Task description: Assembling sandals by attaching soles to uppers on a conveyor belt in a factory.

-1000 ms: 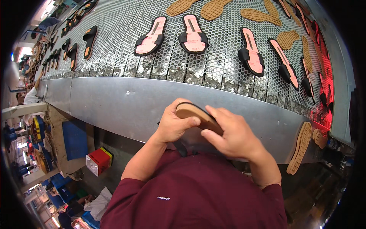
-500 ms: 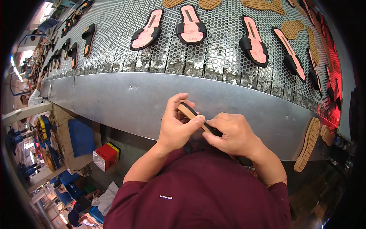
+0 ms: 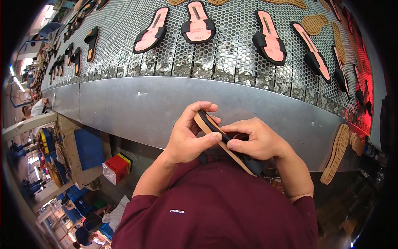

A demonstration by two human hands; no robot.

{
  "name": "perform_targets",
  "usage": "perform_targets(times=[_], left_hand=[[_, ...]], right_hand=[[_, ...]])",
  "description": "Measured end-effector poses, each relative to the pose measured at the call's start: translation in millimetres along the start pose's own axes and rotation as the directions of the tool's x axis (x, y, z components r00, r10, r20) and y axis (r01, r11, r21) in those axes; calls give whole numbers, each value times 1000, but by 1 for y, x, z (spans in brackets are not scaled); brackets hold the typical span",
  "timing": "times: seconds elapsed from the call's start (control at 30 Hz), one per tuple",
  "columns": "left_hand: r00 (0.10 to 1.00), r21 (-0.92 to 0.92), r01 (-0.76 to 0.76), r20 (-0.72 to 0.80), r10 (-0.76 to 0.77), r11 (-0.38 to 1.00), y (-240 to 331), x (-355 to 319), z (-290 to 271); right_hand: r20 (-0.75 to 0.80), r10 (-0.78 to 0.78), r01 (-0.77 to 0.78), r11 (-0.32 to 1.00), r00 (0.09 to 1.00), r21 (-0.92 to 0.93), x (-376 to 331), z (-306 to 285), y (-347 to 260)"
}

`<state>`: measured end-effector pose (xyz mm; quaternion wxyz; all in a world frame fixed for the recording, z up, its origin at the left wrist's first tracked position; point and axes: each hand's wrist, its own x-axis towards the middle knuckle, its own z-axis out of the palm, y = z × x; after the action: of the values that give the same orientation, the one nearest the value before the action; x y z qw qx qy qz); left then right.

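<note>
In front of my chest I hold a slide sandal (image 3: 237, 159) with a tan sole and black upper parts, tilted so the side of the sole faces me. My left hand (image 3: 184, 139) is closed around its far end, thumb pressed on the tan sole edge and fingers curled over the other side. My right hand (image 3: 263, 139) pinches the black part near the middle, with the thumb and bent fingers on it. The sandal's near end points down to the right, close to my shirt. My fingers hide part of its upper face.
Beyond a smooth metal ledge (image 3: 137, 97) runs a perforated metal conveyor (image 3: 232, 50). It carries black sandals with pink undersides (image 3: 199, 27) and tan soles (image 3: 315, 23). A loose tan sole (image 3: 336, 154) lies at the ledge's right end. A red and yellow box (image 3: 117, 168) stands at left.
The sandal's near end has come into view below my right hand, and its tan sole edge shows more. My right hand has shifted slightly along it. The sandals on the conveyor have moved left.
</note>
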<state>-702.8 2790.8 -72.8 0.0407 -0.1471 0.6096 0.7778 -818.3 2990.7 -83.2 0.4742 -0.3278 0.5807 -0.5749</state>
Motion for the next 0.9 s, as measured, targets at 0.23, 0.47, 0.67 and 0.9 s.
perform_targets(times=[0.23,0.47,0.67,0.9], left_hand=[[1000,8,11,9,-11,1000,1,2,7],[998,-17,-58,6,58,998,-1,-2,18],[998,-45,-55,-46,53,997,-1,-6,32],[991,-85,-98,-99,89,992,-5,-3,43]], right_hand=[[-144,-25,-12,968,989,-251,-3,3,-7],[-355,80,-121,988,931,-93,-11,1,-1],[-427,117,-144,989,896,-30,-18,2,4],[-432,135,-168,985,892,-39,-23,-5,8]])
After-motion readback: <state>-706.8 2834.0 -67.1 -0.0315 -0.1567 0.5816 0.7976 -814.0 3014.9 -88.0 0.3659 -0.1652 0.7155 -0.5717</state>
